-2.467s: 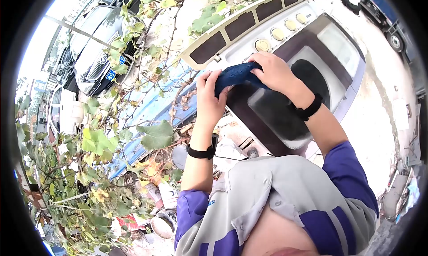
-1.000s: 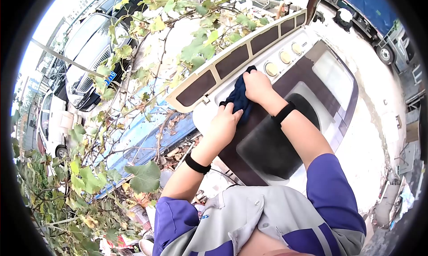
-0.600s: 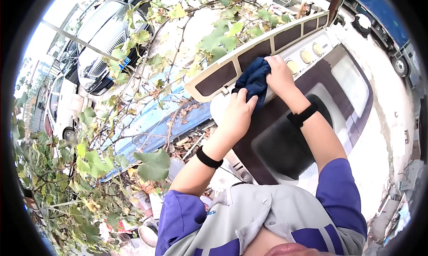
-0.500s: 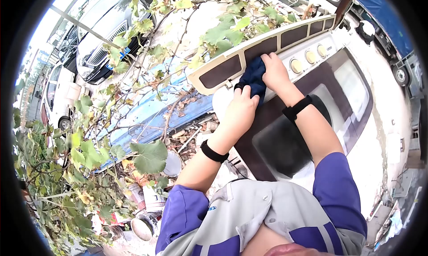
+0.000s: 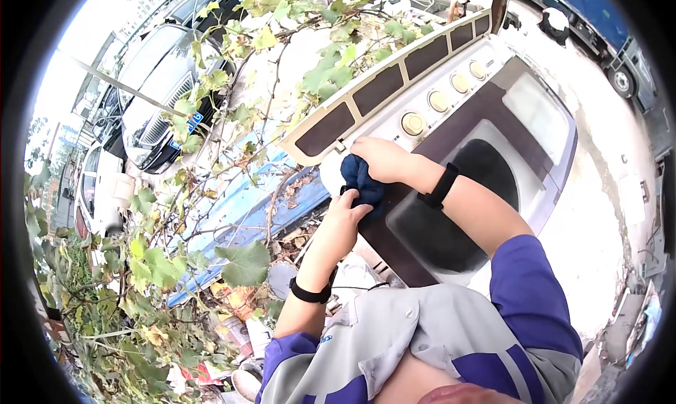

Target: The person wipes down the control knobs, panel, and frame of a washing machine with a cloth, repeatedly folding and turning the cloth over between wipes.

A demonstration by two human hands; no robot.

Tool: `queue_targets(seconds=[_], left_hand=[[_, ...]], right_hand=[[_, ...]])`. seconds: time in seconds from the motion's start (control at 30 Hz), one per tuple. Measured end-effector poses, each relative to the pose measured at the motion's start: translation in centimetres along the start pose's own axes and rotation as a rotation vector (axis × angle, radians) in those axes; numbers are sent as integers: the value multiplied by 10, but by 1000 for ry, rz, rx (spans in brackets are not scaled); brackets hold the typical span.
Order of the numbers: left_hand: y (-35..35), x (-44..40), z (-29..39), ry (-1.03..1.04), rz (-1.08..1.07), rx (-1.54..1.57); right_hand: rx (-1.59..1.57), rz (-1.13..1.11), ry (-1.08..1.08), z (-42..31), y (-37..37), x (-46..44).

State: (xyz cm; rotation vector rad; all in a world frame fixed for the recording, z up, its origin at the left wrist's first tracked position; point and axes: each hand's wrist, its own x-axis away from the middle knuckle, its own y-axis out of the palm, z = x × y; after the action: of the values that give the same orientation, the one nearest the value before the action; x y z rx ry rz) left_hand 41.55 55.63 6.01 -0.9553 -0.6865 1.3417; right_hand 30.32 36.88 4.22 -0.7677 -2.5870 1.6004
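Note:
A dark blue cloth (image 5: 358,177) is bunched between my two hands over the near left corner of a washing machine (image 5: 458,133). My right hand (image 5: 384,160) grips its upper part, fingers closed and knuckles up. Lower down, my left hand (image 5: 341,221) pinches the bottom left part of the cloth between thumb and fingers. Round yellowish knobs (image 5: 437,101) line the white control panel, just beyond my right hand. Beneath the cloth and my right forearm lies the machine's brown top with a dark window (image 5: 451,224).
A raised cream and brown panel (image 5: 377,92) stands along the machine's far edge. Vines with leaves (image 5: 243,263) hang at the left over a blue board (image 5: 232,221). Beyond are a black car (image 5: 158,101) and a blue truck (image 5: 591,10). Clutter lies below the vines.
The cloth and both hands have moved left along the panel toward its left end, uncovering the leftmost knob. The cloth is more bunched, and both hands still hold it.

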Motion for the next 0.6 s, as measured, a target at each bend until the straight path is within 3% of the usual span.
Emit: queue_targets(seconds=[0.2,0.27,0.33,0.37,0.4,0.47,0.6], left_hand=[[5,-51,2,125,89,40],[12,-88,-2,201,127,-20],[6,-111,8,120,-52,-159],[4,-116,11,84,-151,-230],[5,-115,10,92,-173,-253],[12,-107,7,104,-226,-299],[19,-91,8,68,-96,-200]], right_hand=[[426,436,188,35,-34,17],[541,469,364,61,-42,12],[475,323,667,77,-40,8],[390,208,700,89,-31,3],[473,93,683,71,-38,0],[789,91,513,82,-13,-1],[900,117,303,76,-15,12]])
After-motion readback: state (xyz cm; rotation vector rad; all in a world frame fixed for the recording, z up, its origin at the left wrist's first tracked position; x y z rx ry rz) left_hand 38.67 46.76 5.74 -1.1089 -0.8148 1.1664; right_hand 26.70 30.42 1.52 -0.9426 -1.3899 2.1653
